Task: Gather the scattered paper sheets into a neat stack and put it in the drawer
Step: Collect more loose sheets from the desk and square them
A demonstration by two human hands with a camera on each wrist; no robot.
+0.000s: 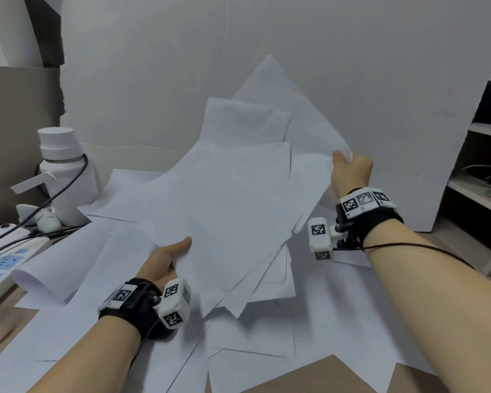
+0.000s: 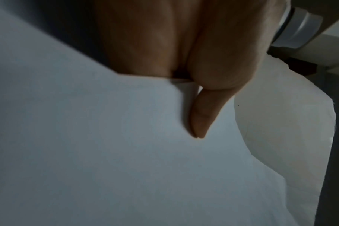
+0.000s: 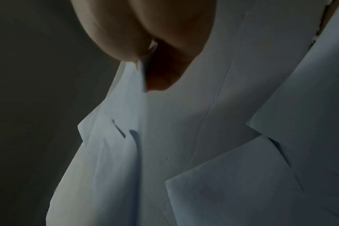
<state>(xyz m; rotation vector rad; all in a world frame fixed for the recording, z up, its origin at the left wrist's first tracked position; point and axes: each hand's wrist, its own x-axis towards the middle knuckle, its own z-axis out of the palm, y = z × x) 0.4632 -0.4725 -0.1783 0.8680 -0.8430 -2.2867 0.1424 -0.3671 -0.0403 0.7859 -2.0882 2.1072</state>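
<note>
A loose, fanned bundle of white paper sheets (image 1: 233, 199) is lifted off the desk and tilted up toward the wall. My left hand (image 1: 167, 259) grips its near left edge, thumb on top; the left wrist view shows that thumb (image 2: 201, 116) pressed on the sheets (image 2: 106, 152). My right hand (image 1: 349, 168) pinches the bundle's far right edge, higher up. The right wrist view shows the right hand (image 3: 155, 64) pinching the edge of the sheets (image 3: 184, 137). More sheets (image 1: 253, 358) lie scattered flat on the desk beneath. No drawer is in view.
A white bottle (image 1: 65, 171) stands at the left, with a power strip (image 1: 3, 259) and black cables beside it. A white board (image 1: 352, 80) backs the desk. Shelves (image 1: 479, 188) holding cables stand at the right. Brown desk surface (image 1: 309, 375) shows near the front edge.
</note>
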